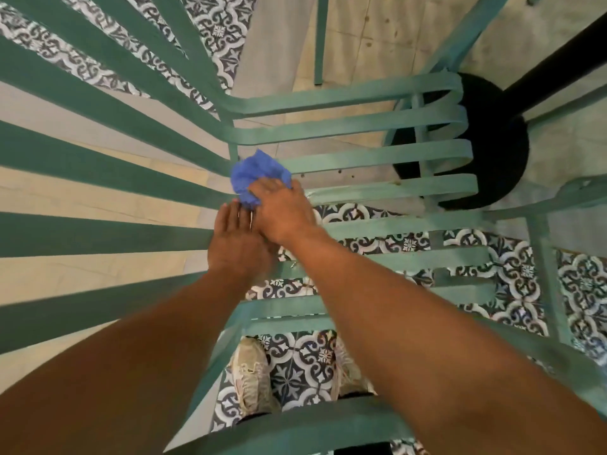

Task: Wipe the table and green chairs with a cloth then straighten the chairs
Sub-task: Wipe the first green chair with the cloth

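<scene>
A blue cloth (254,178) is pressed by the right hand (284,211) onto the slatted seat of a green chair (377,156), close to where seat slats bend up into the backrest. The right hand is laid flat, fingers spread over the cloth, pinning rather than clenching it. The left hand (238,239) is open, palm down, just beside the right and touching the slat ends; nothing is held in it.

The step is judged to be wiping the seat slats. It is best done slat by slat along their length, with pressure kept even and the cloth folded into the gaps and the curved junction.

The slats are flat painted metal strips, matte, slightly worn, looped at the front edge. The cloth is soft and crumpled. Patterned floor tiles (295,366) are seen through the gaps. The table's black base (492,152) is seen beyond.
</scene>
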The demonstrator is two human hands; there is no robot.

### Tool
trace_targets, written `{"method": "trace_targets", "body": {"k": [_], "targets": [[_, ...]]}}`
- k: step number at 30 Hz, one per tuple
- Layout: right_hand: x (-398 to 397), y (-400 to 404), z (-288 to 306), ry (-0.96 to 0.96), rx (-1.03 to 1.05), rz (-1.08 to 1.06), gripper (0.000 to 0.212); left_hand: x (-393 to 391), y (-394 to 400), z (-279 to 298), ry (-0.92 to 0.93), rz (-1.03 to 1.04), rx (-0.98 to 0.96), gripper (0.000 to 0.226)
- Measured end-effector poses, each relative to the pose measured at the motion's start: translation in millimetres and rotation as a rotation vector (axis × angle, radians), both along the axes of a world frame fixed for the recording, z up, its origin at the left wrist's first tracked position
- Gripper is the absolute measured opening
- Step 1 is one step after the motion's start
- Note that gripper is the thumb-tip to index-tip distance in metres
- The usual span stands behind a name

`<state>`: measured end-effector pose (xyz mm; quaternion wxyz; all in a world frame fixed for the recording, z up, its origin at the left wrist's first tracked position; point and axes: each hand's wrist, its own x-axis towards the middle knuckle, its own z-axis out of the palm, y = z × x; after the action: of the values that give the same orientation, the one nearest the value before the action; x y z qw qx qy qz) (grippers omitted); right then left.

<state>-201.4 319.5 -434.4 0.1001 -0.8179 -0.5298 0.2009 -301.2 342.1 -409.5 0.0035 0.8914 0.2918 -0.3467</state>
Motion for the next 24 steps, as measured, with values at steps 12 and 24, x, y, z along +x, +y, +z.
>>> {"method": "trace_targets", "body": {"k": [12,24], "targets": [[144.0,-187.8,24.1,-0.177,-0.061,-0.575,0.026,-2.7,-1.2,21.1,0.152,-0.079,0.066,0.08],[10.2,-106.2,22.8,-0.051,-0.156,0.15,0.061,-22.6,14.5,23.9,0.273,-0.273,0.183,0.079]]}}
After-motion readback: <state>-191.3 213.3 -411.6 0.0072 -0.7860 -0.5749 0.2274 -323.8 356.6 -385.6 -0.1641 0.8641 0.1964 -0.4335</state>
